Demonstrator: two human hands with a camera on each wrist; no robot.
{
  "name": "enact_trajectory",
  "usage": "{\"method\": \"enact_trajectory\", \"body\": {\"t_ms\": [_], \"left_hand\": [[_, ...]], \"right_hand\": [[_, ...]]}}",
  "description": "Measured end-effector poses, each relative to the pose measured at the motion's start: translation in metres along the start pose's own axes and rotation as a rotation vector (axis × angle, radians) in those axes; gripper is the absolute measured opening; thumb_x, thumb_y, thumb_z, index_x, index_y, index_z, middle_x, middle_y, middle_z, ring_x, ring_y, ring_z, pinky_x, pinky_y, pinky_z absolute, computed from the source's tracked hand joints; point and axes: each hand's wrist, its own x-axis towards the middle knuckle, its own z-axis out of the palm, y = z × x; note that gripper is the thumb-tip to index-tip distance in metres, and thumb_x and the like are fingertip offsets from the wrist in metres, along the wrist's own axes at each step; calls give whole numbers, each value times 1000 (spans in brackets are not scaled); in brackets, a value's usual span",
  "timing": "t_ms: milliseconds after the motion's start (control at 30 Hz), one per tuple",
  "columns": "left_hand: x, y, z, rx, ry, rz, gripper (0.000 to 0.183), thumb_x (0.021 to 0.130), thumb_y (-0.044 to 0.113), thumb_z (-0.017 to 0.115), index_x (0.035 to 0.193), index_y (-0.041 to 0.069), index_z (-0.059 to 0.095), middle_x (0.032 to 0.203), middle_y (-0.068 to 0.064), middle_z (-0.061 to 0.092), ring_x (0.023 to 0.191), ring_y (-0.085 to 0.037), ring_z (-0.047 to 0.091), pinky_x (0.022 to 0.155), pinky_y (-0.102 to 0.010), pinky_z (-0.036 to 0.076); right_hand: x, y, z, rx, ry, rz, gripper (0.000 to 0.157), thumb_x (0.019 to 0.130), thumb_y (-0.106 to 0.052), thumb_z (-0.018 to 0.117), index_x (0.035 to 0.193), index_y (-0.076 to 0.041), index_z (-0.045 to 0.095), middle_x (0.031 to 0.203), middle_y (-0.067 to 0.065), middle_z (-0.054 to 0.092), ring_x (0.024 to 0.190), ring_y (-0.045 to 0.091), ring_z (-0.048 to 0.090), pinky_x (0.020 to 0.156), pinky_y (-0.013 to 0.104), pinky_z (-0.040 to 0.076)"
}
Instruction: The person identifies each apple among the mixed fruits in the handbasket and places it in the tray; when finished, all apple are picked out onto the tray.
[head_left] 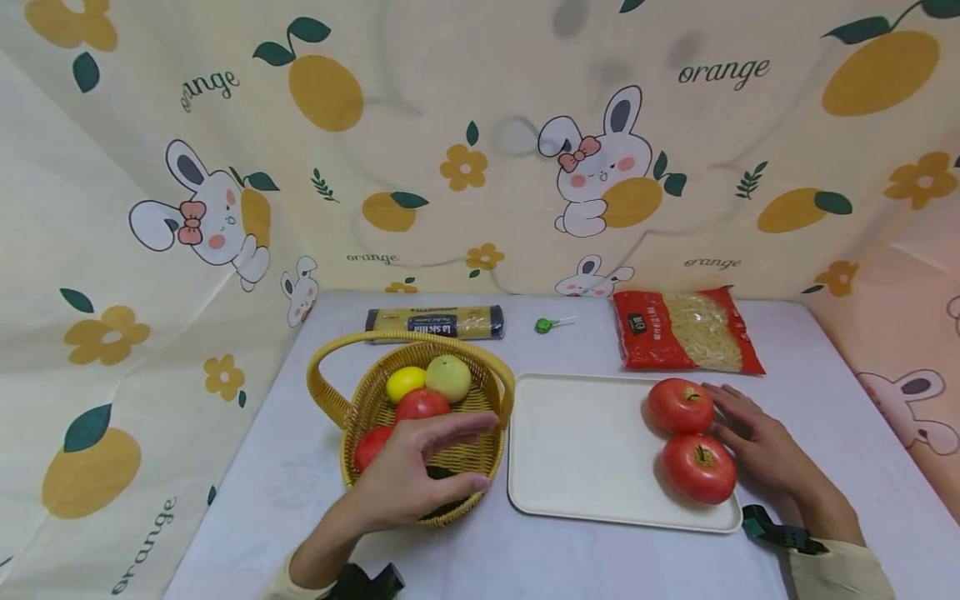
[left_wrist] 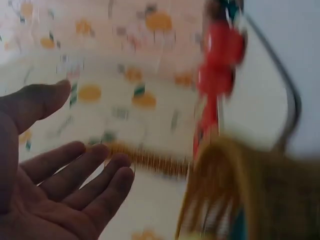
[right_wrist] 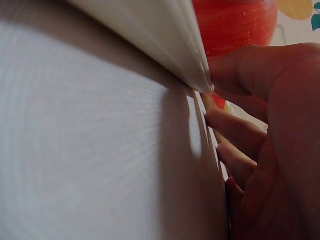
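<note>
Over the front of a yellow wicker basket (head_left: 326, 396) my left hand (head_left: 397, 479) is spread, thumb apart from the fingers, holding nothing. In the basket lie a lemon (head_left: 405, 384), a pale green round fruit (head_left: 448, 378), a red fruit (head_left: 422, 405) and another red fruit (head_left: 372, 448). Something dark, partly hidden by the hand, lies at the basket's front. Two red apples, one behind (head_left: 680, 406) and one in front (head_left: 699, 469), sit on the right of a white tray (head_left: 577, 450). My right hand (head_left: 765, 446) rests at the tray's right edge, fingertips close to the apples.
A yellow rolled packet (head_left: 435, 322) lies behind the basket. Further right are a green lollipop (head_left: 543, 325) and a red bag of pasta (head_left: 686, 330) behind the tray. A printed cloth (head_left: 465, 208) hangs at the table's back.
</note>
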Motion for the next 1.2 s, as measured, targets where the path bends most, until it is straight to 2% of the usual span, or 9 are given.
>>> {"method": "enact_trajectory", "body": {"t_ms": [100, 300, 433, 567, 733, 833, 933, 1067, 1200], "left_hand": [[-14, -8, -24, 174, 73, -21, 60, 94, 23, 89, 149, 20, 67, 146, -1, 72, 133, -23, 70, 112, -46, 58], [-32, -10, -59, 484, 102, -195, 62, 93, 29, 90, 149, 14, 68, 140, -7, 75, 125, -30, 70, 101, -49, 65], [-34, -7, -66, 671, 100, -347, 61, 92, 26, 91, 145, 6, 70, 139, -12, 75, 126, -34, 71, 101, -52, 64], [-33, -11, -63, 826, 68, -447, 55, 90, 29, 92, 134, 2, 73, 119, -14, 78, 103, -28, 73, 93, -51, 67], [-29, -21, -53, 971, 60, -431, 47, 84, 42, 95, 105, 5, 76, 84, -4, 71, 75, -20, 60, 74, -43, 61], [-26, -24, -47, 1062, 73, -391, 48, 82, 53, 94, 88, 9, 76, 73, -1, 66, 70, -20, 57, 71, -46, 55], [-21, -25, -43, 1112, 70, -399, 50, 82, 59, 92, 76, 13, 72, 68, 0, 60, 70, -21, 56, 73, -49, 52], [-16, -23, -41, 1120, 34, -447, 50, 79, 57, 95, 77, 15, 69, 69, 0, 59, 72, -22, 56, 74, -49, 47], [-15, -20, -43, 1079, -16, -438, 50, 70, 48, 103, 84, 13, 70, 72, 1, 61, 71, -21, 55, 71, -45, 49]], "right_hand": [[1, -1, 0, 7, -1, 3, 75, 109, -30, 68, 172, -10, 33, 174, 36, 26, 161, 62, 13, 103, 94, 32], [1, -2, 0, -3, 2, 4, 75, 109, -31, 67, 172, -10, 33, 173, 35, 28, 161, 62, 14, 104, 93, 32], [1, -3, 0, -11, 5, 5, 75, 109, -32, 67, 172, -10, 33, 173, 36, 28, 161, 62, 14, 103, 93, 32], [0, -2, 0, 2, 2, 9, 75, 109, -32, 67, 172, -10, 33, 173, 35, 27, 161, 62, 13, 104, 93, 32], [0, -2, 1, 19, 0, 12, 75, 108, -32, 68, 172, -12, 34, 174, 34, 26, 161, 62, 13, 105, 93, 32], [1, -2, 2, 24, 1, 18, 75, 108, -32, 68, 172, -13, 33, 175, 34, 25, 162, 61, 12, 105, 94, 31], [1, -3, 1, 20, 5, 19, 75, 109, -32, 68, 172, -13, 34, 175, 34, 26, 162, 61, 11, 105, 94, 29], [0, -3, 1, 11, 9, 15, 75, 108, -33, 68, 172, -13, 34, 175, 34, 26, 162, 61, 12, 106, 94, 28], [0, -2, 1, 0, 11, 18, 74, 108, -31, 68, 172, -12, 35, 174, 34, 27, 162, 61, 13, 105, 94, 30]]}}
